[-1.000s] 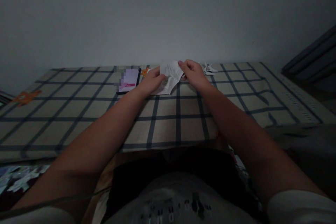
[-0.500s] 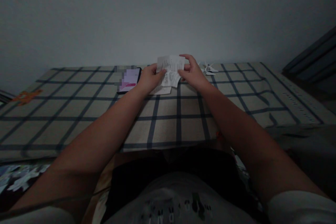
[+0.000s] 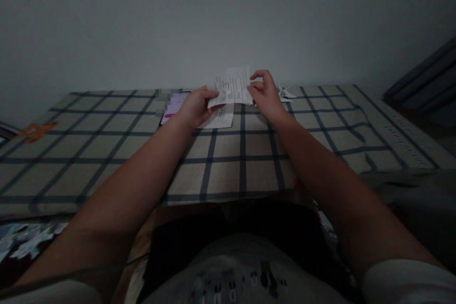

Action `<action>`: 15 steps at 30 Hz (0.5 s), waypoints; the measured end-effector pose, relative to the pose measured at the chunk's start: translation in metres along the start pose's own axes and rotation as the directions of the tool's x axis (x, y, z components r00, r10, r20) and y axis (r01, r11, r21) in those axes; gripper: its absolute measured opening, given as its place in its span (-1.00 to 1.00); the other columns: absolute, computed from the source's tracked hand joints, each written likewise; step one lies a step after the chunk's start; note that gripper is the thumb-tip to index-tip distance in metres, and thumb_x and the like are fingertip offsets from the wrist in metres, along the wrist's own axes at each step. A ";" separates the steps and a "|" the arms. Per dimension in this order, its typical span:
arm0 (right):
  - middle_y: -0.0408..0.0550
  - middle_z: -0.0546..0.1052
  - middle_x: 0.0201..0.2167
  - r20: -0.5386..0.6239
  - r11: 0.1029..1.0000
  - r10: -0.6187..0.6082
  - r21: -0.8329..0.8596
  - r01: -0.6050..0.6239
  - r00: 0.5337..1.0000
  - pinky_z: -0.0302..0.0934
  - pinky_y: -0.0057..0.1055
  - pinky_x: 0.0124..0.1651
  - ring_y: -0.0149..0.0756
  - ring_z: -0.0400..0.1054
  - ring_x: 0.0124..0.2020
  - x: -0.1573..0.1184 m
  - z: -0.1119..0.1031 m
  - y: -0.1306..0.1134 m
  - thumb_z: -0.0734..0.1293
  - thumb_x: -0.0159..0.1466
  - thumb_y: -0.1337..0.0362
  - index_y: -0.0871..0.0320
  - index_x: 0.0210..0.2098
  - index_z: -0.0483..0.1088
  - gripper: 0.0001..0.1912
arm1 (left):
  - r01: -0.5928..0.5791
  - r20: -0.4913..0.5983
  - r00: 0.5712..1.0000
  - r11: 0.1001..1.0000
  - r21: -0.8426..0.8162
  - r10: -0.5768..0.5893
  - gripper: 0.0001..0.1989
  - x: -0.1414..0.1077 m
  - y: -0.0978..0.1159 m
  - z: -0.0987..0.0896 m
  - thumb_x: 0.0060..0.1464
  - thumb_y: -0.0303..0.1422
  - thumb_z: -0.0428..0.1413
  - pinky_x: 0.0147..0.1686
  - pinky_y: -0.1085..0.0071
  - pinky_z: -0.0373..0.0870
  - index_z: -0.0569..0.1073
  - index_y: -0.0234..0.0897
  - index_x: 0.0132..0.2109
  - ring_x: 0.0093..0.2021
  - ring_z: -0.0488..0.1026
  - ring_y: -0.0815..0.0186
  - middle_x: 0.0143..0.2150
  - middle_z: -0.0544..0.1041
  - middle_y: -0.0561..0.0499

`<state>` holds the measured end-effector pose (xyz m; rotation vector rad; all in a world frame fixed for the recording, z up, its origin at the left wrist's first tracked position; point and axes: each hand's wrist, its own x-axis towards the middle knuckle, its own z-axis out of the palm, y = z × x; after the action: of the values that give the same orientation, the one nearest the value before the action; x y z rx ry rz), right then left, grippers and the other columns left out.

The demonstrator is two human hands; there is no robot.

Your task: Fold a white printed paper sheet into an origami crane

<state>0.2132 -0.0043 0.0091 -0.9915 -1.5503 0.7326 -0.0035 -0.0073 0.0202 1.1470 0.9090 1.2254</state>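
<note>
Printed sheet (image 3: 233, 86) — creased, held raised.

Desk (image 3: 260, 171) under a pale cloth (image 3: 107, 149) with dark blue checks; pale lettering near its right end, illegible. Phone (image 3: 175, 104) lies on the cloth, left of centre, screen lit lilac with a magenta bar, upper left pixelated. Orange flat shape (image 3: 35, 131) at far left. White pointed pieces (image 3: 286, 94) near the back edge, right of centre. Plain grey wall (image 3: 228, 19) behind. Dark ridged object (image 3: 423, 78), far right, unidentified.
</note>
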 end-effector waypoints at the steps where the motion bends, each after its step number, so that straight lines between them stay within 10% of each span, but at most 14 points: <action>1: -0.19 0.49 -0.32 0.000 1.000 -0.017 -0.016 0.017 1.000 0.26 -0.48 -0.39 -0.42 0.31 -0.42 0.001 0.000 0.001 0.35 0.39 0.24 0.01 -0.06 0.39 -0.87 | 0.022 0.001 1.000 1.000 -0.011 -0.022 -0.72 0.000 0.001 0.000 -0.02 -0.53 0.15 0.15 0.21 0.63 0.57 -0.25 -0.12 0.19 0.59 0.13 0.08 0.68 -0.05; 15: -0.09 0.59 -0.31 0.061 0.992 -0.096 -0.073 0.101 0.993 0.35 -0.36 -0.19 -0.32 0.42 -0.27 -0.003 -0.001 0.000 0.44 0.29 0.14 0.13 -0.25 0.57 -0.82 | -0.040 0.059 0.997 0.999 0.014 0.039 -0.74 0.007 -0.001 -0.011 0.07 -0.23 0.19 0.19 0.14 0.62 0.56 -0.23 -0.12 0.22 0.60 -0.02 0.04 0.66 -0.18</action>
<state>0.2142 -0.0071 0.0081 -0.9489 -1.6757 0.6424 -0.0128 0.0016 0.0170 1.2118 0.8561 1.2119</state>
